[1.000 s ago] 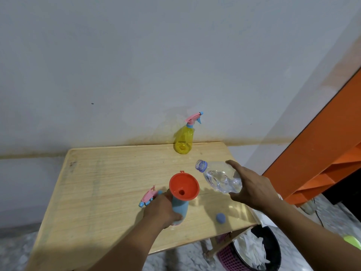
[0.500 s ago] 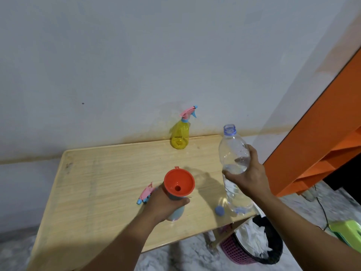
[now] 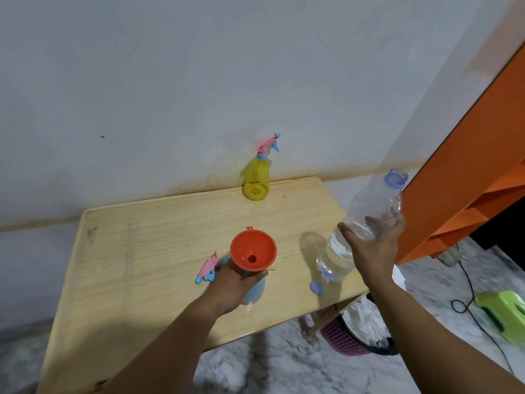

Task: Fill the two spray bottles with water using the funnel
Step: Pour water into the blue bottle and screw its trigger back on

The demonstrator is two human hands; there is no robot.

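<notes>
An orange funnel sits in the neck of a light blue spray bottle near the table's front edge. My left hand grips that bottle just below the funnel. Its pink and blue spray head lies on the table to the left of it. My right hand holds a clear water bottle, uncapped, tilted with its mouth up and to the right, its base close to the table's right edge. A blue cap lies on the table below it. The yellow spray bottle, spray head on, stands at the back by the wall.
The wooden table stands against a white wall. An orange cabinet is on the right. Below the table's right corner is a pink basket with a lined bin. A green stool and a black cable lie on the marble floor.
The water bottle went from tilted over the funnel to upright, then moved right and down toward the table's right edge. My left hand kept hold of the blue bottle.
</notes>
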